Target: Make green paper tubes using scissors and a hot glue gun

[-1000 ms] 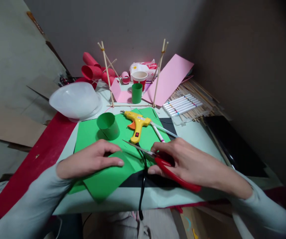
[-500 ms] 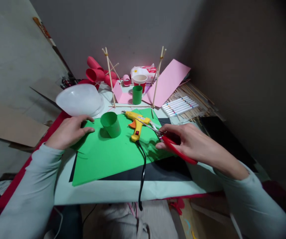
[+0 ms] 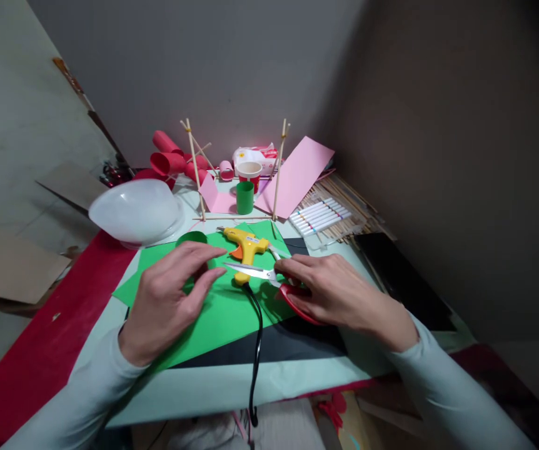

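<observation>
Yellow plastic glue gun (image 3: 252, 242) lies on flat bright-green paper sheets (image 3: 225, 325), mid-tabletop (image 3: 204, 390). R hand (image 3: 339, 290), right of gun's handle, grips red-handled metal scissors (image 3: 261, 273), blades pointing L across gun's handle. L hand (image 3: 169, 295), left of gun, has thumb & fingers spread, nr blade tips. Green paper tube (image 3: 192, 237), left of gun, partly hidden by L hand; slim white markers (image 3: 321, 215) behind gun, to its R.
</observation>
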Demonstrator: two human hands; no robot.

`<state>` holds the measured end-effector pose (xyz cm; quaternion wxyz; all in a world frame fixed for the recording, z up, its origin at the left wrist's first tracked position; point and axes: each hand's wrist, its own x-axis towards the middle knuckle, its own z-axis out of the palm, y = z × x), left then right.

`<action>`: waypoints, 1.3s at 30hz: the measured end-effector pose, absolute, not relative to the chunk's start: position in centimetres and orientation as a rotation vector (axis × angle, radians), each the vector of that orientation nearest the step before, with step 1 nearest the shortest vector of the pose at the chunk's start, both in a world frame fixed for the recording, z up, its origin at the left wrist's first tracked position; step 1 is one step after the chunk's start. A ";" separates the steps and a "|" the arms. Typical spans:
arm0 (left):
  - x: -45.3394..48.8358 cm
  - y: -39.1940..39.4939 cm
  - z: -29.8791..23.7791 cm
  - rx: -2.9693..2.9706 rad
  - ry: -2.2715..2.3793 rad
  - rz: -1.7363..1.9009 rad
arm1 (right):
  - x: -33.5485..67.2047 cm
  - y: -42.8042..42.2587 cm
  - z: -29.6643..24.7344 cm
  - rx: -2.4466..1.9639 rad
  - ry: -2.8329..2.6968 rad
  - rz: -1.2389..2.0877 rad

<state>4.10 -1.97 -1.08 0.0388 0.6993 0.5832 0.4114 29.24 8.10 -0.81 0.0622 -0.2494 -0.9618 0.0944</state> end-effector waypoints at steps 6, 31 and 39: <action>4.3 -1.4 -1.3 2.076 1.593 1.007 | 29.5 7.3 -1.3 -0.506 -2.840 0.045; -2.8 -1.9 -0.7 2.393 1.846 0.825 | 30.7 12.0 -1.7 -1.825 -2.713 -0.326; -3.2 -1.6 -1.7 2.415 1.787 0.693 | 29.5 10.7 -0.9 -1.809 -2.567 -0.541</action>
